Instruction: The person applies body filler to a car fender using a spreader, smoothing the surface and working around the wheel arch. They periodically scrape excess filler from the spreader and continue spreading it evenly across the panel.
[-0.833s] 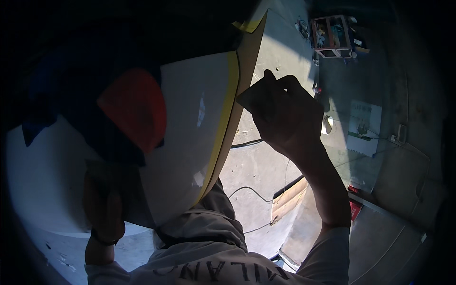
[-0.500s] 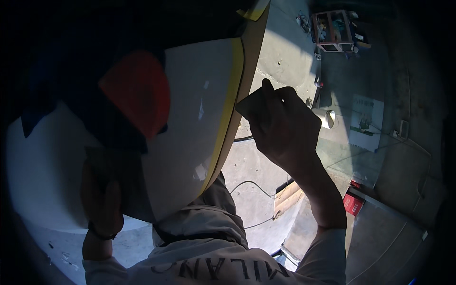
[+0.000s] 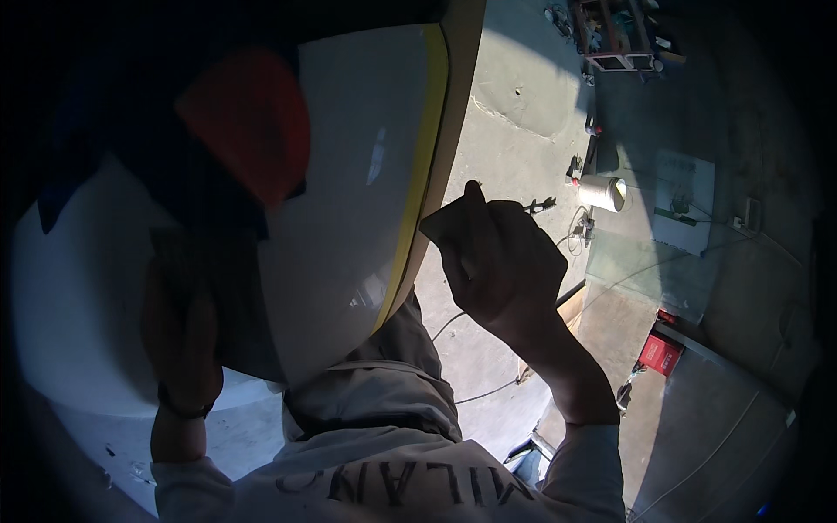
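A glossy white curved panel (image 3: 336, 227) fills the left half, with blue-black and red shapes (image 3: 253, 122) on it and yellow tape (image 3: 418, 148) along its right border, beside a tan edge strip (image 3: 453, 87). My right hand (image 3: 501, 266) is closed on a dark flat pad (image 3: 445, 222), whose left corner is at the taped edge. My left hand (image 3: 183, 340), in shadow at the lower left, grips a dark flat piece (image 3: 235, 305) against the panel; its exact outline is hard to make out.
Below lies a concrete floor (image 3: 514, 96) with cables. At right are a framed rack of items (image 3: 615, 35), a white bucket (image 3: 597, 192), a pale printed board (image 3: 684, 200), a power strip (image 3: 745, 213) and a red box (image 3: 660, 353). My legs and clothing occupy the bottom.
The panel and floor have shifted upward in the picture. My right hand with its pad has moved downward along the taped edge. Both hands keep their hold.
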